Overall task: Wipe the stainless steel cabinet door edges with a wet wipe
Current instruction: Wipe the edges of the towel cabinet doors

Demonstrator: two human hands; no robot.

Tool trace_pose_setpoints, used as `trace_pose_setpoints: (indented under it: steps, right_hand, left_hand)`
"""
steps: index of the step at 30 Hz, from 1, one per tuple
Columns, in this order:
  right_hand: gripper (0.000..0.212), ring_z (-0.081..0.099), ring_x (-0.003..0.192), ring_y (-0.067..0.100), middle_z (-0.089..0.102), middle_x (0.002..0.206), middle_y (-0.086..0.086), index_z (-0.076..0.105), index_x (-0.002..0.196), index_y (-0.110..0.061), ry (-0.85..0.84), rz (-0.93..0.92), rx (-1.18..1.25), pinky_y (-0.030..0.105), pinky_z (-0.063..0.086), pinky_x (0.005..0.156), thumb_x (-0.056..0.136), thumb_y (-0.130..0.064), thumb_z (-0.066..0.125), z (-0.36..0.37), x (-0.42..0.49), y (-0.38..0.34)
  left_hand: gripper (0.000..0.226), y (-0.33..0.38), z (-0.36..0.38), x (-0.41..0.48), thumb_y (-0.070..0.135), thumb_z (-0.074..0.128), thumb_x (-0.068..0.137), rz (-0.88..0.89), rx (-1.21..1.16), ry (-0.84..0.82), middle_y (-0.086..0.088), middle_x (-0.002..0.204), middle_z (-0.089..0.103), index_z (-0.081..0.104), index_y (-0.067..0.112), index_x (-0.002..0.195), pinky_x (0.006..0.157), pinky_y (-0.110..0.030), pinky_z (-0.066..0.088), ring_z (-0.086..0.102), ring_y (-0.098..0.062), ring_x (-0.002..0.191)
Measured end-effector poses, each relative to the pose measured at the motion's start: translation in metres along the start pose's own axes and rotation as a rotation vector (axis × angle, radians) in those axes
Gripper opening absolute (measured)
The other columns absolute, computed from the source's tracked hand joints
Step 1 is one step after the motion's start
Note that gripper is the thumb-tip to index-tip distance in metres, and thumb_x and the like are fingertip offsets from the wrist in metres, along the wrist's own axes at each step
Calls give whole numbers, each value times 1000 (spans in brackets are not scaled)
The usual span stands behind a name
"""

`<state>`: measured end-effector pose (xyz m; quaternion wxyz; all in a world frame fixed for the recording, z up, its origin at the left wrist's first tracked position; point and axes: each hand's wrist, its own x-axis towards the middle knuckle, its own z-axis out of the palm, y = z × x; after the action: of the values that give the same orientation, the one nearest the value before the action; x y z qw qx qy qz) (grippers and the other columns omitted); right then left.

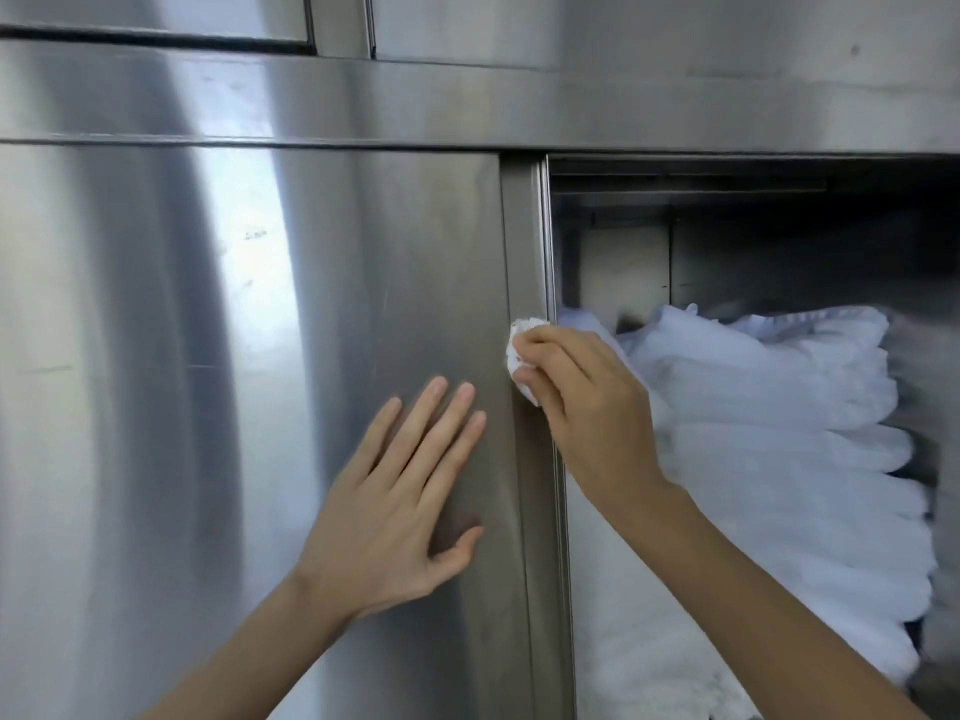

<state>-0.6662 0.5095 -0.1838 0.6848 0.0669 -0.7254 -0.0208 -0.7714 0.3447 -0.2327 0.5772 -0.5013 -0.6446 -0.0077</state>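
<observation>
Right now: right hand [576, 402] grips crumpled wet wipe [519, 363] against door edge [530, 283]; left hand [410, 491] flat, fingers straight, pressing cabinet door [249, 356]. White folded cloths [779, 433] inside, right.

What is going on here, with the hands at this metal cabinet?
A person is cleaning a brushed stainless steel cabinet door. The right hand pinches a crumpled white wet wipe against the door's vertical edge strip. The left hand rests flat, fingers straight, on the door face beside it. The compartment to the right is open, holding stacked white folded cloths.
</observation>
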Motion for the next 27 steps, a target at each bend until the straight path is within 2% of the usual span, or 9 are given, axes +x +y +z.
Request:
trace_pose_setpoints:
  steps: [2,4,8,12,15,19,22,25,27]
  right_hand:
    - [28,65,97,27,67,105,16,67,106,6,-75,13,22,26,48,88,79,1,71,-1,-33,-6]
    - [28,65,98,26,67,107,15,66,108,5,-93,14,37,30,51,88,80,6,68,-2,-44,-6]
    - [11,67,79,26,71,91,10,72,88,1,28,6,7,36,54,65,80,5,67,2,-31,-1]
    - [9,66,76,24,70,88,6,72,81,-2,85,63,28,36,52,60,82,3,64,10,-67,-10]
    - [11,66,74,21,70,88,3,73,80,-6,20,86,-12,32,51,51,82,-2,63,6,-129,-21]
    - [19,66,70,19,70,84,3,73,79,-7,-107,111,-68,27,46,39,69,8,77,-4,-177,-42]
    - [15,67,81,20,71,92,4,73,86,-6,-40,150,-79,31,52,50,75,2,74,2,-160,-47]
    - [21,64,104,21,68,111,7,70,104,-3,7,253,-34,28,51,82,83,-3,68,13,-166,-58]
    - [31,60,113,20,63,121,9,66,114,-1,-35,307,-32,28,48,94,83,-1,68,14,-198,-73]
  left_hand:
    - [87,-1,1,-3,51,55,81,2,14,8,-12,160,18,29,4,150,120,-47,12,16,-31,148]
    - [88,-1,0,-3,53,54,81,1,14,0,-13,160,19,30,3,150,120,-48,12,15,-31,148]
    - [87,0,1,-4,54,51,82,3,14,9,-14,159,21,31,3,149,120,-50,13,14,-31,149]
    - [86,1,5,-9,54,50,83,3,18,42,-10,160,21,32,3,149,119,-52,15,15,-28,149]
    - [88,24,11,-47,56,51,82,57,-12,-37,-9,160,21,31,3,149,119,-54,14,15,-29,149]
    - [94,57,20,-110,58,59,78,117,-7,-147,-10,160,22,29,5,150,119,-52,12,15,-34,148]
    - [96,62,27,-123,59,59,78,121,24,-158,-11,160,20,27,4,150,119,-53,12,14,-35,148]
    - [94,61,31,-123,58,56,80,115,22,-128,-11,160,19,27,3,151,119,-54,13,14,-35,148]
    - [93,60,33,-124,57,56,80,115,15,-103,-11,160,19,27,3,151,119,-54,13,13,-35,148]
